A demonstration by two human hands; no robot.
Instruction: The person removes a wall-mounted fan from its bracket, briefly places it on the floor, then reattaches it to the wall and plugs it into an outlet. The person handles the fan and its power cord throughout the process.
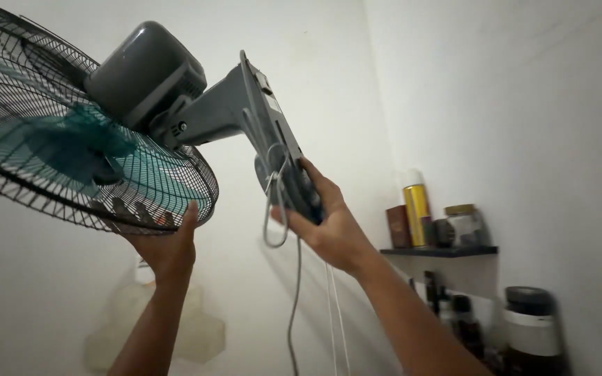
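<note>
A grey wall fan is held overhead, tilted, close to a white wall. Its black wire guard fills the upper left of the view, with teal blades behind the mesh and the rounded grey motor housing behind them.

The left hand reaches up from below and cups the lower rim of the guard — its fingers curl over the wire edge, close together, the thumb lying along the near side. The right hand grips the fan's flat grey mounting base, which stands at the end of a short grey neck. The thumb lies across the near face of the base and the other fingers wrap behind its edge, mostly hidden.

A grey power cord hangs in a loop from the base and trails down between the two forearms; thin white pull strings hang beside it.

At the right, a dark corner shelf carries a yellow spray can, a brown box and a glass jar. Below it stand dark bottles and a white tub with a black lid — all blurred.
</note>
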